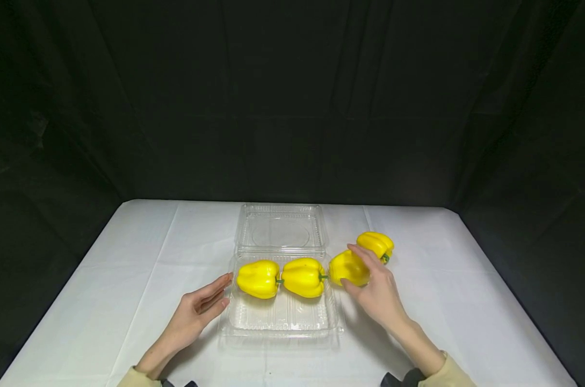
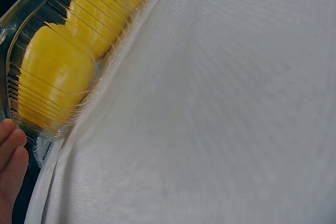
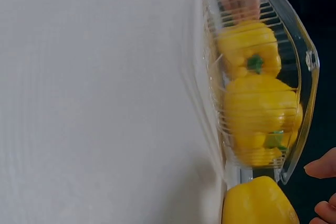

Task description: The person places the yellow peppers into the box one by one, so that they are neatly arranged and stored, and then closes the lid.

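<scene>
A clear plastic clamshell container (image 1: 284,320) lies open on the table. Two yellow bell peppers sit in its base, a left one (image 1: 258,279) and a right one (image 1: 303,277), their green stems pointing right. At the container's left edge, the fingertips of my left hand (image 1: 190,314) touch or nearly touch the rim. My right hand (image 1: 376,290) is spread over a third yellow pepper (image 1: 345,267) just outside the container's right side. In the right wrist view, a gap shows between the fingers (image 3: 323,166) and that pepper.
A fourth yellow pepper (image 1: 375,245) lies behind my right hand, partly covered by it. The hinged lid (image 1: 280,226) stretches back from the base, lying flat on the white cloth (image 1: 142,258). Dark curtains (image 1: 292,107) enclose the back and sides.
</scene>
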The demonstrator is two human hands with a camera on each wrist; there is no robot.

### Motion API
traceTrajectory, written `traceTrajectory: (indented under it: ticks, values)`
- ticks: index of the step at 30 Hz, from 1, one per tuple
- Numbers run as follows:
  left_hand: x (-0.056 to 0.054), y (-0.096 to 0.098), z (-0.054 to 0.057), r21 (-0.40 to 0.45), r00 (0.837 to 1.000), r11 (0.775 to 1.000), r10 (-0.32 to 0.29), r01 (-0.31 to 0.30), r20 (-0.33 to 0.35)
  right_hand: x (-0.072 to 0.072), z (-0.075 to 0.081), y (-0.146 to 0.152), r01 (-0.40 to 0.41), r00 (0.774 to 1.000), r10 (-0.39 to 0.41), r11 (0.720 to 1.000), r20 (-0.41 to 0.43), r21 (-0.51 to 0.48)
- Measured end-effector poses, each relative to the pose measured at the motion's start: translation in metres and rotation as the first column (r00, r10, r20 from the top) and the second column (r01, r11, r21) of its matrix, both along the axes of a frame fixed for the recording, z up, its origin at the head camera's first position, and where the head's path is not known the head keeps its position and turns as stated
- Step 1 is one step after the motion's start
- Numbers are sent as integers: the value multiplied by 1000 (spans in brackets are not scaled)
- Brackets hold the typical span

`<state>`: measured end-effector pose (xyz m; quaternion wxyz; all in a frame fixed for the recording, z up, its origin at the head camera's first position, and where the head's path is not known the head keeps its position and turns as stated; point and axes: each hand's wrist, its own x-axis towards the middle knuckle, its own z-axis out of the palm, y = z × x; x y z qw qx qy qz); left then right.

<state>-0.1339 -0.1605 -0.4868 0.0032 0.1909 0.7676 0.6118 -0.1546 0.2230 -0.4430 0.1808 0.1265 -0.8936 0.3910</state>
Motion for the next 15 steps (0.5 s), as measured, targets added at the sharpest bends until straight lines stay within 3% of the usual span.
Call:
traceTrajectory:
  ticks: [15]
  values:
    - [0,0,0,7,1000,1000,3,-3,11,-7,0,10,28,995,-29,1000,96,10]
